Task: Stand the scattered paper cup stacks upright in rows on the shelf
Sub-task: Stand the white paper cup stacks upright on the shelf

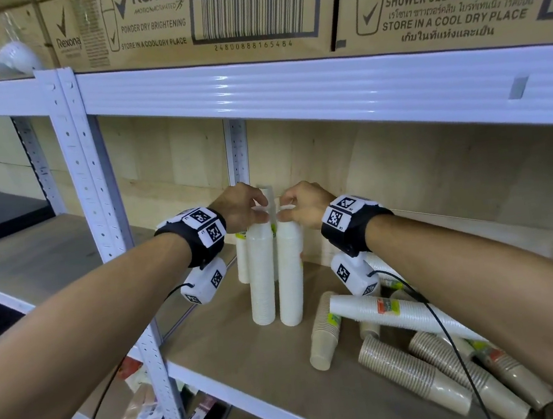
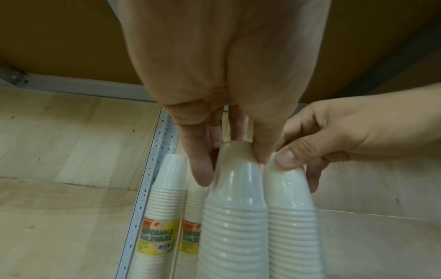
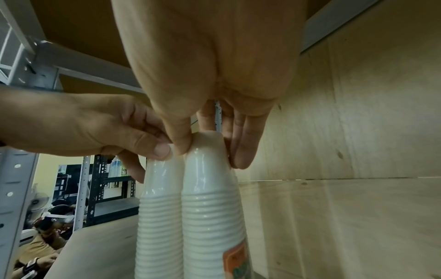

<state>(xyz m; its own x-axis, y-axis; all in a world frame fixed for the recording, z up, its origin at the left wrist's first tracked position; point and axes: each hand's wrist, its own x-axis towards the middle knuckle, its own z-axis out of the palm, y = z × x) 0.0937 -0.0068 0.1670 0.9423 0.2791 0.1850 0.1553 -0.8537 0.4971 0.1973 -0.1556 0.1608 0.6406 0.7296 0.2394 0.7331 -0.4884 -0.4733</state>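
Two tall white cup stacks stand upright side by side on the wooden shelf (image 1: pixel 237 358). My left hand (image 1: pixel 257 212) grips the top of the left stack (image 1: pixel 260 276) between thumb and fingers (image 2: pixel 203 175). My right hand (image 1: pixel 286 210) grips the top of the right stack (image 1: pixel 290 273) in the same way, thumb in front and fingers (image 3: pixel 241 156) behind. The thumbs of both hands meet between the two tops. Just behind them stand two labelled white stacks (image 2: pixel 162 222), upright against the back upright post (image 2: pixel 152 179).
To the right on the shelf lie a long white stack (image 1: pixel 401 315) and several brown stacks (image 1: pixel 411 378), tipped over and crossing each other. A white shelf beam (image 1: pixel 322 80) runs overhead with cardboard boxes (image 1: pixel 198 18) on it. A steel upright (image 1: pixel 105 229) stands at the left.
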